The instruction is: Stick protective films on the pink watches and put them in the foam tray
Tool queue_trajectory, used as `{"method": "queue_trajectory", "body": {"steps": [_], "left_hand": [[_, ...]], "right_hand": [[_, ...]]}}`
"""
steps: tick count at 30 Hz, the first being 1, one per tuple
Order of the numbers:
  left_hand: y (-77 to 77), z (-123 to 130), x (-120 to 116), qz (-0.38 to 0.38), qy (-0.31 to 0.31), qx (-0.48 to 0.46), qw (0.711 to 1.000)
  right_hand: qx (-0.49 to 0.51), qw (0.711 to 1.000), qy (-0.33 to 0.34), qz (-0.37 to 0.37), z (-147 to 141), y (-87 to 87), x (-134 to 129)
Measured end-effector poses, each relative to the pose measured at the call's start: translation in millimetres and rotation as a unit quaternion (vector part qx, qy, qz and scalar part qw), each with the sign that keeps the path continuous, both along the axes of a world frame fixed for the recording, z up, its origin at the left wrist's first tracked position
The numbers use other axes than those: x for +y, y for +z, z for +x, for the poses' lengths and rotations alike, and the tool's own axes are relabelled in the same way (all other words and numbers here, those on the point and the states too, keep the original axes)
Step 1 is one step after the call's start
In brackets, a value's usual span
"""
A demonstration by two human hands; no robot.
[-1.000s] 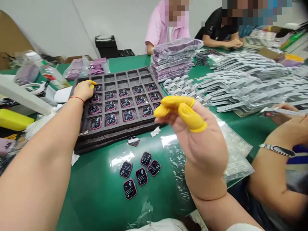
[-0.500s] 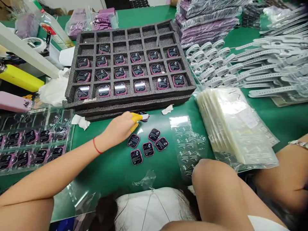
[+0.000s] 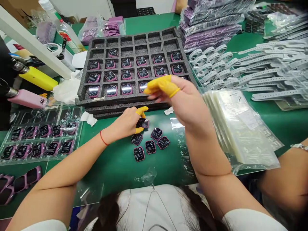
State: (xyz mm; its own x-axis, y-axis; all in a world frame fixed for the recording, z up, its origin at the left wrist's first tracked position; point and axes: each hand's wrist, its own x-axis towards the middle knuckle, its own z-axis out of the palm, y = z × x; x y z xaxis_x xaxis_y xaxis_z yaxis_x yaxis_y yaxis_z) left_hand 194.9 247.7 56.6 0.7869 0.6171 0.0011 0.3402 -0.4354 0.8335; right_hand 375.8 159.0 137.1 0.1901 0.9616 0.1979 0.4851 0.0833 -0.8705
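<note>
My left hand, with yellow finger cots, grips a purple-framed smartwatch by its edges, just above the green table. Several more smartwatch faces with black printed screens lie in a loose group beside and below it. My right hand, also in yellow finger cots, is raised in front of the foam tray. Its fingers are bunched together and slightly blurred; whatever may be between them is hidden. The right forearm covers part of a clear film sheet with white print.
Watch faces sit in many tray compartments. A clear blister tray of watches stands left. Stacked plastic film packs, white watch straps and wrapped purple stacks fill the right. Bottles stand back left; another person's arm shows at right.
My right arm has risen from low on the right to in front of the foam tray. My left hand has lifted and tilted the smartwatch it touched. The view has shifted slightly.
</note>
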Motion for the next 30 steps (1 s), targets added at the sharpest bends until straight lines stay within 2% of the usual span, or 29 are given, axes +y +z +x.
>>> {"method": "queue_trajectory", "body": {"steps": [2, 5, 8, 10, 12, 13, 15, 17, 18, 22, 27, 30], "left_hand": [[17.6, -7, -7, 0.115, -0.052, 0.037, 0.991], [41.1, -15, -11, 0.279, -0.083, 0.057, 0.955], [53.8, -19, -9, 0.346, -0.087, 0.012, 0.934], [54.7, -19, -6, 0.360, -0.067, -0.026, 0.930], [50.6, -18, -5, 0.325, 0.004, -0.078, 0.943], [47.6, -16, -5, 0.277, 0.048, -0.108, 0.953], [41.9, -10, -7, 0.136, 0.119, -0.164, 0.970], [38.8, -2, -12, 0.013, 0.141, -0.197, 0.970], [38.4, 3, -14, -0.021, 0.141, -0.205, 0.968], [38.9, 23, -20, -0.032, 0.150, -0.219, 0.964], [37.6, 52, -13, -0.008, 0.151, -0.210, 0.966], [47.0, 83, -1, 0.001, 0.126, -0.191, 0.973]], "right_hand": [[-0.044, 0.999, 0.011, -0.019, 14, -10.9, 15], [-0.101, 0.981, 0.109, -0.126, 17, -19.9, 25], [-0.068, 0.953, 0.238, -0.173, 8, -22.8, 24], [-0.013, 0.945, 0.270, -0.183, 5, -23.1, 24], [0.051, 0.947, 0.252, -0.192, 7, -22.9, 25], [0.084, 0.947, 0.241, -0.193, 9, -22.7, 26], [0.148, 0.940, 0.236, -0.195, 14, -22.0, 28], [0.193, 0.934, 0.225, -0.197, 16, -20.9, 28], [0.208, 0.933, 0.216, -0.198, 16, -20.2, 29], [0.224, 0.943, 0.164, -0.185, 14, -17.0, 28], [0.208, 0.963, 0.112, -0.133, 20, -16.2, 30], [0.199, 0.975, 0.058, -0.082, 34, -14.8, 31]]}}
